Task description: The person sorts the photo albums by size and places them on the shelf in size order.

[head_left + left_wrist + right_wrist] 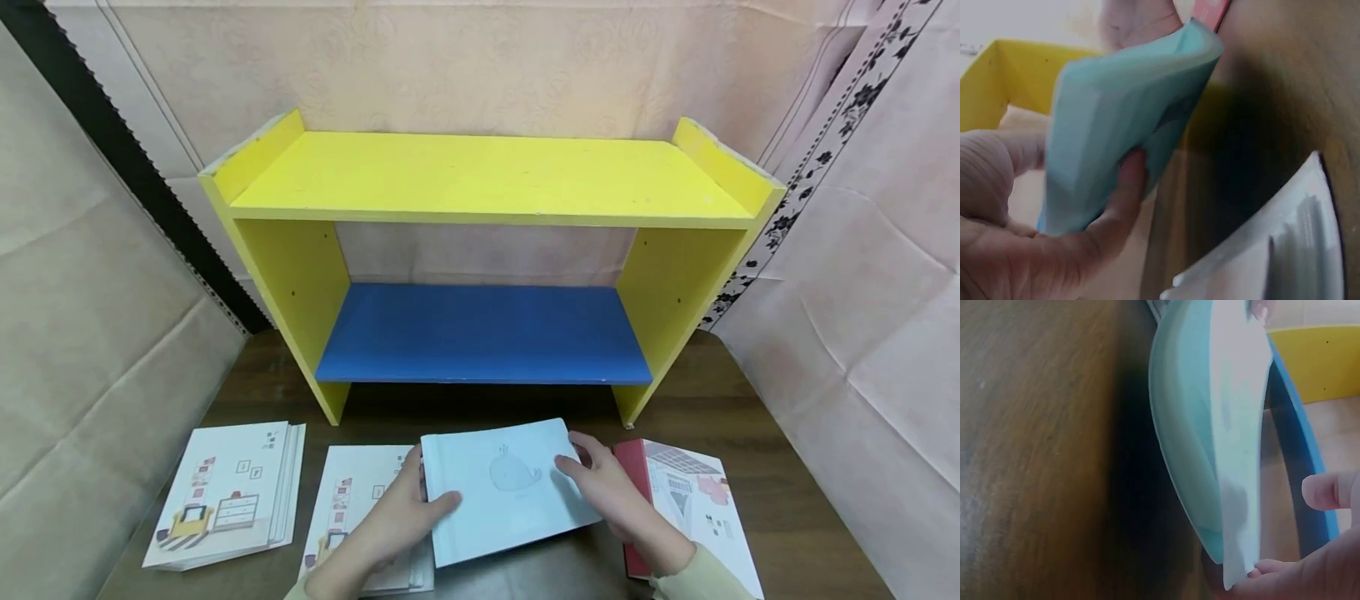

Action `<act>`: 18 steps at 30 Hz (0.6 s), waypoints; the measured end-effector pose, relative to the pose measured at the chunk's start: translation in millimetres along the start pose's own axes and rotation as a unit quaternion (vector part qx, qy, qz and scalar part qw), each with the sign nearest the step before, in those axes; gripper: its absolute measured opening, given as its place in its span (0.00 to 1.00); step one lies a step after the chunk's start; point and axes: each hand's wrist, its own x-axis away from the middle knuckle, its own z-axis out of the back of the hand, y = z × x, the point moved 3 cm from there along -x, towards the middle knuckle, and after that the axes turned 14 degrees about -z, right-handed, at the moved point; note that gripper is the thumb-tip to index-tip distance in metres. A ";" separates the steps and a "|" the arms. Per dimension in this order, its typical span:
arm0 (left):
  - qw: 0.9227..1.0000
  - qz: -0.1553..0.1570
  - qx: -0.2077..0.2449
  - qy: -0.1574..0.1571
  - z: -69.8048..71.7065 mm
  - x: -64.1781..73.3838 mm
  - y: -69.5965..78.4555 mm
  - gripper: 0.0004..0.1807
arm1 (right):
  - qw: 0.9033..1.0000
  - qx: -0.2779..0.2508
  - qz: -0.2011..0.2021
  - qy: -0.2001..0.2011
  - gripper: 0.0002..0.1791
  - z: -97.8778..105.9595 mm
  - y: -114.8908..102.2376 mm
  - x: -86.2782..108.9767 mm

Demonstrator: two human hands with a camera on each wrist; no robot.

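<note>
A light blue booklet (510, 492) with a faint whale outline on its cover is held up over the table, tilted. My left hand (408, 508) grips its left edge, thumb on the cover; in the left wrist view its fingers (1125, 187) press the other side. At the upper right corner is my right hand (603, 483). In the right wrist view its fingers reach round the booklet's edge, while the thumb (1322, 490) stands off the cover. The booklet's leaves (1235, 444) bow apart there. Below and left, white booklets (360, 492) lie partly under my left arm.
Behind stands a yellow shelf unit (480, 179) with a blue lower board (483, 333). Another stack of white booklets (225, 492) lies at the left of the dark wooden table (390, 406). A red-spined book (690, 500) lies at the right, partly behind my right forearm. Pale cloth surrounds the sides.
</note>
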 end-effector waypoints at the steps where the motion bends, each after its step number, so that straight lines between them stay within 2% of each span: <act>1: 1.000 -0.009 0.005 0.012 0.0 0.5 2.7 0.51 | 1.000 -0.006 0.010 0.002 0.35 0.3 -1.6 2.0; 5: 0.996 -0.044 0.035 0.063 0.6 2.5 15.1 0.42 | 0.998 -0.021 0.053 0.017 0.34 3.2 -8.6 9.0; 11: 0.985 -0.076 0.012 0.156 6.9 7.8 31.3 0.31 | 0.997 -0.009 0.079 0.024 0.37 4.6 -13.5 19.0; 14: 0.981 -0.078 0.024 0.179 10.8 10.6 36.0 0.28 | 0.997 -0.018 0.079 -0.001 0.40 2.1 -12.7 20.6; 18: 0.977 -0.095 0.049 0.185 14.8 13.5 42.9 0.26 | 0.993 -0.062 0.068 -0.080 0.41 -1.1 -7.7 19.5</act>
